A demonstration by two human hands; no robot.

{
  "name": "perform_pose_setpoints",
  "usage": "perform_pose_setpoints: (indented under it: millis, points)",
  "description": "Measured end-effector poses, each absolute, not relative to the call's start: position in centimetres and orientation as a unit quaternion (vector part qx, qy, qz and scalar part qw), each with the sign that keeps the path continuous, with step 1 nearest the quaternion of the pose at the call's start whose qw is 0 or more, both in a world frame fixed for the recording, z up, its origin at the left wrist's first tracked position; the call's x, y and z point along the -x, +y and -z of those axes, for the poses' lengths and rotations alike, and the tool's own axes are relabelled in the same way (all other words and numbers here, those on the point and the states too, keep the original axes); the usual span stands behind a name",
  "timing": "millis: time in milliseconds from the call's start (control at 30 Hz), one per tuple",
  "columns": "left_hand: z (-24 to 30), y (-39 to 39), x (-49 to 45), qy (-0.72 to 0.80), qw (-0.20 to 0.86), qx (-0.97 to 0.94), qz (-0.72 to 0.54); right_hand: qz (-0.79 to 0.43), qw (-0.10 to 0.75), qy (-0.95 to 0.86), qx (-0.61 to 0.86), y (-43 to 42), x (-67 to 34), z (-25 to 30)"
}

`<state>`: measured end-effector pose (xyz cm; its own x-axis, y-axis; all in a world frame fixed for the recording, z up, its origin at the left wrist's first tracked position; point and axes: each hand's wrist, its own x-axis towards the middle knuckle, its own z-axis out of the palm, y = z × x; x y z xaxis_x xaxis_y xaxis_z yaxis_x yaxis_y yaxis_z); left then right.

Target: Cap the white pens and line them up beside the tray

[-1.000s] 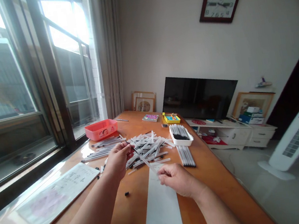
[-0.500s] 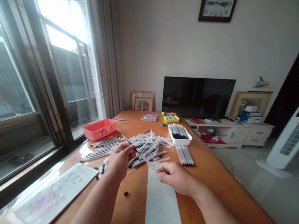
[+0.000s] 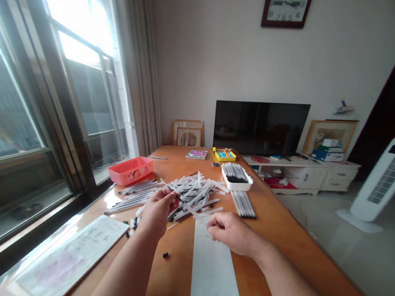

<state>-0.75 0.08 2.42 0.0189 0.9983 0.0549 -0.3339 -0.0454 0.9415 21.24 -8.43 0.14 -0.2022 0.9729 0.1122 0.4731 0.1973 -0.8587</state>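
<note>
A slim pen point(image 3: 190, 210), part dark and part translucent, slants between my two hands. My left hand point(image 3: 159, 210) pinches its dark upper stretch, and a thin end sticks up past the fingers. My right hand point(image 3: 232, 231) is closed around the pale lower end, which the fingers partly hide; I cannot tell whether it is one piece or two joined. Just beyond lies a heap of clear pen barrels point(image 3: 197, 189). Under the right hand is a strip of white paper point(image 3: 212, 274) with faint writing. A small black cap point(image 3: 165, 255) lies nearer me.
At left are a notebook point(image 3: 87, 252), small black and white parts point(image 3: 133, 223), and a red basket point(image 3: 123, 176). To the right, a white tray point(image 3: 245, 186) holds pens, with a row of pens point(image 3: 243, 205) in front. A yellow box point(image 3: 225, 157) stands farther back.
Both hands keep their hold on the pen with almost no movement. The whole view has shifted very slightly.
</note>
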Motion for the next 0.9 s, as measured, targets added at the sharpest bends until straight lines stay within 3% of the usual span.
perform_pose_setpoints:
  millis: [167, 400, 533, 733, 900]
  points:
    - [-2.6, -0.5, 0.5, 0.378, 0.593, -0.464, -0.538, -0.35, 0.366, -0.682, 0.528, -8.3, -21.3, 0.0]
    - [-2.9, -0.9, 0.7, 0.416, 0.539, -0.558, -0.475, -0.348, 0.403, -0.676, 0.51, -7.7, -21.7, 0.5]
    - [-1.7, 0.4, 1.3, 0.521, 0.393, -0.613, -0.446, -0.354, 0.419, -0.662, 0.511, -7.4, -22.0, 0.6]
    - [0.3, 1.8, 2.1, 0.603, 0.109, -0.748, -0.256, -0.33, 0.444, -0.65, 0.52, -6.9, -22.5, 0.6]
    - [0.2, 1.5, 2.0, 0.611, 0.019, -0.768, -0.19, -0.315, 0.443, -0.651, 0.53, -6.9, -22.6, 0.5]
